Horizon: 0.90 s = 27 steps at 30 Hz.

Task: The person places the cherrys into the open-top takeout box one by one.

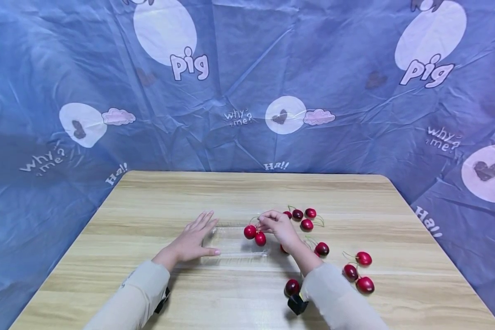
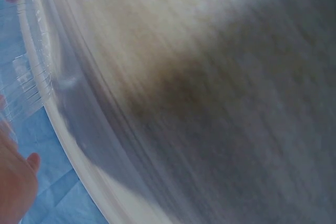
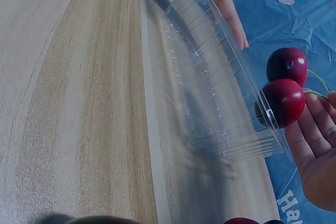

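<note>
The cherries (image 1: 306, 224) are glossy dark red, some nearly maroon, with thin green stems (image 3: 315, 80). The tray (image 1: 235, 240) is clear and ribbed. The desk (image 1: 189, 192) is pale wood with a streaked brown grain. The backdrop (image 1: 334, 68) is blue, printed with white circles, dark hearts, pink clouds and white lettering. The sleeves (image 1: 140, 298) are beige.

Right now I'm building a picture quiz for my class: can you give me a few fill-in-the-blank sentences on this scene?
1. The right hand pinches the stems of ____ cherries.
2. The left hand lies against a clear plastic ____.
3. The table top is made of ____.

Missing words: two; tray; wood
</note>
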### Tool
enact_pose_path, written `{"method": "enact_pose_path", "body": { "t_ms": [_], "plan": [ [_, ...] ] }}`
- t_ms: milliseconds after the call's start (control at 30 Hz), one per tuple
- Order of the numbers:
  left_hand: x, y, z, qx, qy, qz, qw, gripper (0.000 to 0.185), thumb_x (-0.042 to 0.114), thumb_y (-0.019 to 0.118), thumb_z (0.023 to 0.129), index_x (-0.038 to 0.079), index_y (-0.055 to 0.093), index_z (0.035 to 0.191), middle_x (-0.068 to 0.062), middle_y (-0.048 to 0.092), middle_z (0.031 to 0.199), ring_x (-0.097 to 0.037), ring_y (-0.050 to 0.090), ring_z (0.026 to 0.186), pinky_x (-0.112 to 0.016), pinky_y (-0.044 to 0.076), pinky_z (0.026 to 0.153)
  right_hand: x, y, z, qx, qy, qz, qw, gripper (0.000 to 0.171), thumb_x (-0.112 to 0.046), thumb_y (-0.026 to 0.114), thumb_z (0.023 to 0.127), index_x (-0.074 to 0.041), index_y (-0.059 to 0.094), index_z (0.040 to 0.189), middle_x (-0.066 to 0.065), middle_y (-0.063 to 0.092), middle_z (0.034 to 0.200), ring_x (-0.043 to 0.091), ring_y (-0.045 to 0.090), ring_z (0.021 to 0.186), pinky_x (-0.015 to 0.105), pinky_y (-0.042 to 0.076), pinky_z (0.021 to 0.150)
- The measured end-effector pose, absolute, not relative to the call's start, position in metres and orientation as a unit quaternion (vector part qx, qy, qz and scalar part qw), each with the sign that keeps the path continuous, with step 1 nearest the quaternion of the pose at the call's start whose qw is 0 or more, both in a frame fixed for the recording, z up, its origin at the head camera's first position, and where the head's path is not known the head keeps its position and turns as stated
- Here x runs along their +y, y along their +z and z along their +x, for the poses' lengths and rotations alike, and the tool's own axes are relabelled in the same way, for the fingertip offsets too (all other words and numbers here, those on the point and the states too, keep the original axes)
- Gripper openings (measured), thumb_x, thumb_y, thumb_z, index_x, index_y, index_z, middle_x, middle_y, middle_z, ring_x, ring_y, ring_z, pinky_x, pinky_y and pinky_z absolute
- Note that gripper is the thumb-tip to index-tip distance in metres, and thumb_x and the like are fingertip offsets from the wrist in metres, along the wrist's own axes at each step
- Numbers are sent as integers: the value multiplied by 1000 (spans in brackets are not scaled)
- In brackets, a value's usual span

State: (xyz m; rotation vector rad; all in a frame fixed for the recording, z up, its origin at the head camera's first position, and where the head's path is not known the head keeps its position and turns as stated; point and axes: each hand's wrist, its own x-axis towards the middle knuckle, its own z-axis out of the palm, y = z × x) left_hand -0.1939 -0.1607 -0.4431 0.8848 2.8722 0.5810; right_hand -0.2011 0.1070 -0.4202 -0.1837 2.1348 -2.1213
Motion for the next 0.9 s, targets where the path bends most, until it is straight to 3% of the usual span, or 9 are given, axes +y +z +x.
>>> {"method": "enact_pose_path", "body": {
  "t_ms": [400,600,900],
  "plan": [
    [-160,-444,-194,937,194,290,40,88,59,53,73,9,21,138,-11,5,143,-28,0,129,-54,11,98,101,-420,-205,721,-683,-79,87,16,-2,50,84,13,53,89,21,60,78,18,60,68,35,49,70],
    [-160,-444,-194,937,190,292,34,88,60,52,73,8,22,137,-11,5,143,-28,1,129,-55,13,97,100,-418,-208,740,-657,-91,108,17,-3,49,85,12,53,91,29,57,86,22,60,71,35,49,71],
    [-159,-443,-193,937,192,291,35,87,58,54,73,8,22,137,-10,5,143,-27,0,129,-54,12,97,98,-416,-213,760,-626,-115,134,18,-2,49,84,13,52,92,17,61,77,21,60,69,34,50,69]
  ]
}}
